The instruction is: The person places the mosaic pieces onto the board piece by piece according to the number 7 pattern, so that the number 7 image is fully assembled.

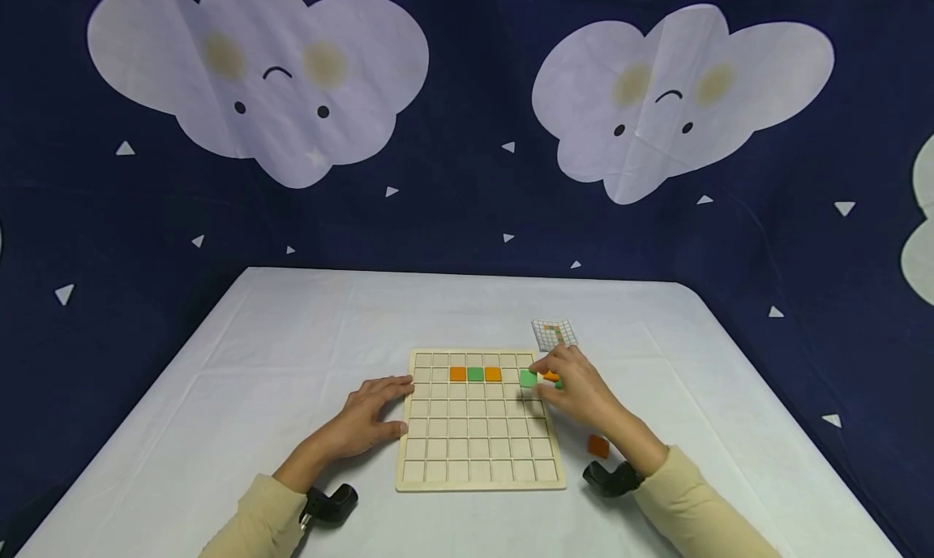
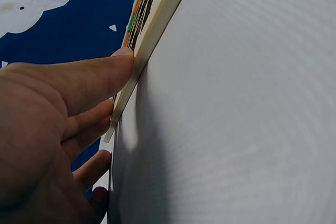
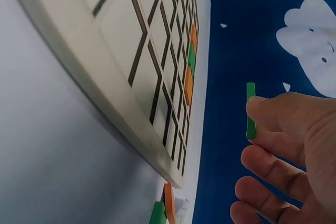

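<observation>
Head view: we have the right hand (image 1: 580, 388) pinching a green tile (image 1: 528, 378) between thumb and finger, gap closed to tile width, above the far right part of the board (image 1: 481, 487). Forearm comes in from lower right. Left hand (image 1: 365, 418) rests at the board's left edge, fingers extended. Three tiles (image 1: 476, 374), orange-green-orange, sit in the grid.

Left wrist view: thumb touches the board's edge, other fingers loosely spread; we see no firm grasp.

Right wrist view: green tile shows edge-on, thin, thumb pressing it; remaining fingers loosely bent, nothing in them. We judge it light, stiff, slightly slippery, not fragile; best pinched near one edge, leaving the opposite edge free.
</observation>
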Demonstrator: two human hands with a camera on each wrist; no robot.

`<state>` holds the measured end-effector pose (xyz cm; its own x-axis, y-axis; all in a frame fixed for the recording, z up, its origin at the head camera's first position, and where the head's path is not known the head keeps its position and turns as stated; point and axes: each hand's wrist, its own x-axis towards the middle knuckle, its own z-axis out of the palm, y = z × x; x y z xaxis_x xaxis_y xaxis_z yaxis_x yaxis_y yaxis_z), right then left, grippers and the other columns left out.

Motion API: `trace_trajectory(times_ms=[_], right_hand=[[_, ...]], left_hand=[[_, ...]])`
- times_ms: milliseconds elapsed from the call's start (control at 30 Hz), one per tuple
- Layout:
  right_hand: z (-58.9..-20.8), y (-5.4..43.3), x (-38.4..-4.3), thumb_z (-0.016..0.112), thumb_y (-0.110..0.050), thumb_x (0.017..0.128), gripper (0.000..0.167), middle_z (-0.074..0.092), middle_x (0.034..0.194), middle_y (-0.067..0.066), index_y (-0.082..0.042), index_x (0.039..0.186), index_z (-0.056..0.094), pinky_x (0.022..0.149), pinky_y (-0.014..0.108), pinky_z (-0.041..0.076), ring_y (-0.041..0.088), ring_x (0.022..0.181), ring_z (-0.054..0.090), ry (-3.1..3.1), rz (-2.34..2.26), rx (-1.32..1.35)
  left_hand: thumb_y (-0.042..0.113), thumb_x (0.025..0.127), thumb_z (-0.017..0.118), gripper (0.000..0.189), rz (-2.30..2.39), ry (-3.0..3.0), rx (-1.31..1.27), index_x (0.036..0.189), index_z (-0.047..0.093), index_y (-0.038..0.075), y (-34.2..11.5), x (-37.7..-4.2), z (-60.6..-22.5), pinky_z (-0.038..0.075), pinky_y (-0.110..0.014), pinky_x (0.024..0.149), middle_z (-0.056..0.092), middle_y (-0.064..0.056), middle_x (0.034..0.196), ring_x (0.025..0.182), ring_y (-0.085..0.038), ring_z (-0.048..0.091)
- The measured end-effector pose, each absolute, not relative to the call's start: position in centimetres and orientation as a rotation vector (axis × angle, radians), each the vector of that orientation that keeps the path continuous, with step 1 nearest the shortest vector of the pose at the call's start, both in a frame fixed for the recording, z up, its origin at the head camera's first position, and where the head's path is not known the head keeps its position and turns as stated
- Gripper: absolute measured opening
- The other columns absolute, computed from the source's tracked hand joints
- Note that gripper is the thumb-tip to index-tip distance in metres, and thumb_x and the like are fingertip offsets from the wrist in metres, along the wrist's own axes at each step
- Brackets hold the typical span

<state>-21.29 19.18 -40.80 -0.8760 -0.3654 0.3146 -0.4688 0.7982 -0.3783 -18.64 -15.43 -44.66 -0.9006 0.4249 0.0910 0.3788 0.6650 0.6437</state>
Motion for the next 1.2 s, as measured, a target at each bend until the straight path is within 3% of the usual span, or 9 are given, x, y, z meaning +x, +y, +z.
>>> trace_trajectory(times_ms=[167, 400, 533, 1200], right_hand=[[-40.9, 18.6, -21.1, 0.075, -0.016, 0.077, 0.023, 0.061, 0.092, -0.002, -0.012, 0.099, 0.071, 0.078, 0.036, 0.042, 0.015, 0.090, 0.049, -2.735, 0.678, 0.688], [-41.3, 17.8, -21.2, 0.075, -0.017, 0.078, 0.023, 0.060, 0.091, -0.002, -0.011, 0.099, 0.071, 0.091, 0.045, 0.043, 0.019, 0.094, 0.053, -2.762, 0.675, 0.728], [-41.4, 17.3, -21.3, 0.074, -0.018, 0.078, 0.022, 0.060, 0.091, -0.004, -0.012, 0.099, 0.070, 0.082, 0.038, 0.042, 0.015, 0.092, 0.051, -2.776, 0.668, 0.740], [-41.9, 15.8, -22.3, 0.073, -0.021, 0.079, 0.023, 0.060, 0.090, -0.004, -0.013, 0.101, 0.071, 0.073, 0.028, 0.037, 0.009, 0.080, 0.043, -2.797, 0.559, 0.811]], left_hand=[[0.019, 0.083, 0.070, 0.057, 1.053, 2.811, 0.686, 0.134, 0.051, 0.006, -15.4, -18.6, -44.6, 0.022, -0.058, 0.101, 0.041, -0.009, 0.148, 0.135, -0.035, 0.033], [0.019, 0.083, 0.070, 0.057, 1.046, 2.815, 0.683, 0.135, 0.050, 0.006, -15.4, -18.6, -44.6, 0.023, -0.057, 0.101, 0.041, -0.009, 0.148, 0.135, -0.035, 0.034], [0.019, 0.083, 0.070, 0.057, 1.047, 2.818, 0.685, 0.135, 0.051, 0.006, -15.4, -18.6, -44.6, 0.023, -0.057, 0.100, 0.041, -0.009, 0.148, 0.135, -0.035, 0.034], [0.021, 0.083, 0.071, 0.057, 1.056, 2.806, 0.668, 0.134, 0.051, 0.007, -15.5, -18.6, -44.6, 0.023, -0.055, 0.101, 0.041, -0.008, 0.148, 0.134, -0.034, 0.034]])
